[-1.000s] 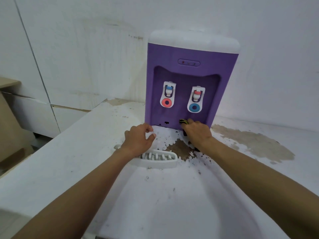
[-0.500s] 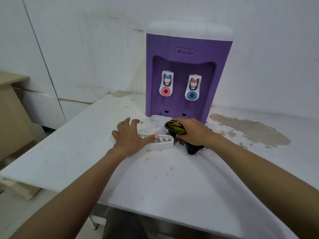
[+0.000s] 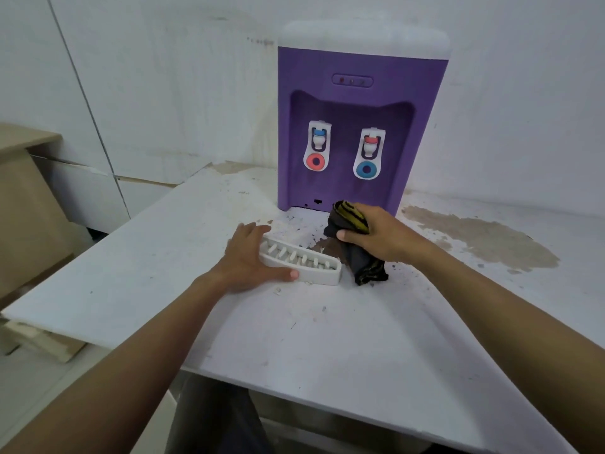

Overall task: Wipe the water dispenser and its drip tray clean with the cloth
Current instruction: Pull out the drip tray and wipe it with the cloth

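1 drip tray (image 3: 319, 271) held by left hand (image 3: 248, 258); right hand (image 3: 384, 239) grips cloth (image 3: 365, 265).

On white flat tabletop (image 3: 327, 342), slotted plastic drip tray (image 3: 322, 279) lies before purple boxy water dispenser (image 3: 360, 103), dark bunched cloth (image 3: 364, 265) just right of it.

No legible text, brand or nos. anywhere. Water dispenser (image 3: 360, 103): small indicator panel (image 3: 352, 81) w/ 3 tiny marks, too blurred to read. Left tap (image 3: 317, 149) has a red ring, right tap (image 3: 369, 157) a blue one, no lettering.
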